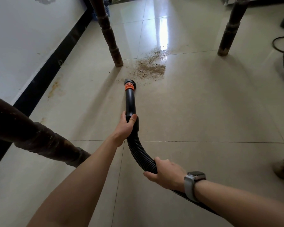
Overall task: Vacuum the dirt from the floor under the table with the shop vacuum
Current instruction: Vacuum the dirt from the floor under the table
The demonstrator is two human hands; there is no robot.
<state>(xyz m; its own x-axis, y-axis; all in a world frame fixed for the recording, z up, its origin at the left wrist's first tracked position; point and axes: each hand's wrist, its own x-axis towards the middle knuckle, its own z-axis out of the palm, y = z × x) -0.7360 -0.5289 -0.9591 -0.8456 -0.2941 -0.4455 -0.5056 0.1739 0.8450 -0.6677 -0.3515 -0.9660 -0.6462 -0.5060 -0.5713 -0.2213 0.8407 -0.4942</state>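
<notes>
Black brush nozzle (130,83) on floor, dirt (150,67) at 1 o'clock, beside bench leg (108,33). Left hand (125,126) grip clasps wand (130,102); right hand (166,173) grip clasps hose (138,153). Risk: fast push scatters grit; hose kinks.

Open tile floor (195,104) runs from near to far between two far table legs, left (108,35) and right (229,28). A near-left leg (39,136) blocks that side; the wall (23,38) closes the left.
</notes>
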